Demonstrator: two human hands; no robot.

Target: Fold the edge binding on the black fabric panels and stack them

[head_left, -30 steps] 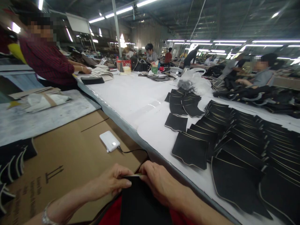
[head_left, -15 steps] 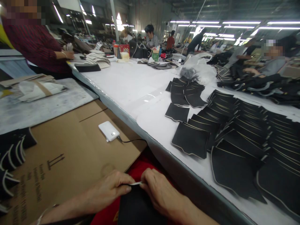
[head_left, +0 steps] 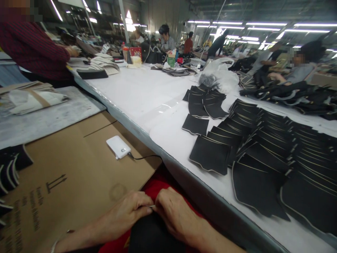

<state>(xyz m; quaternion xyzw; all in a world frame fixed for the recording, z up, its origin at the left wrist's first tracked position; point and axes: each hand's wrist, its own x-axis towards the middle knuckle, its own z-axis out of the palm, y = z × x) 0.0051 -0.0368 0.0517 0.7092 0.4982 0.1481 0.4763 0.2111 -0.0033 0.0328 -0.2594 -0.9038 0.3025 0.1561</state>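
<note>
Left hand [head_left: 129, 212]: thumb and bent fingers pinching the top edge of a black piece [head_left: 155, 233], low in the view, in front of the person. Right hand [head_left: 175, 214]: fingers curled in on the same edge, pinching it right beside the left; its thumb is mostly hidden. A short bit of pale edge shows between the two grips. The black piece hangs down over red cloth [head_left: 114, 245], bottom end out of view. Bracelet [head_left: 54, 246] on the left wrist.

Left side: cardboard [head_left: 86, 161] with printed arrows, a white power bank [head_left: 118, 147] lying on it, black cable [head_left: 146, 157] running from it toward the table edge. More dark cut parts [head_left: 10, 172] with pale edges at far left, overlapping.

Right side: white table [head_left: 126, 95], rows of black panels [head_left: 210, 154] overlapping on it, thin pale edges showing. Clear plastic bag [head_left: 221, 75] just behind the rows.

Far left, a co-worker in a checked shirt [head_left: 37, 52] stands by the table, hands near a pile of pale pieces [head_left: 104, 65]; too blurred to tell what they hold
</note>
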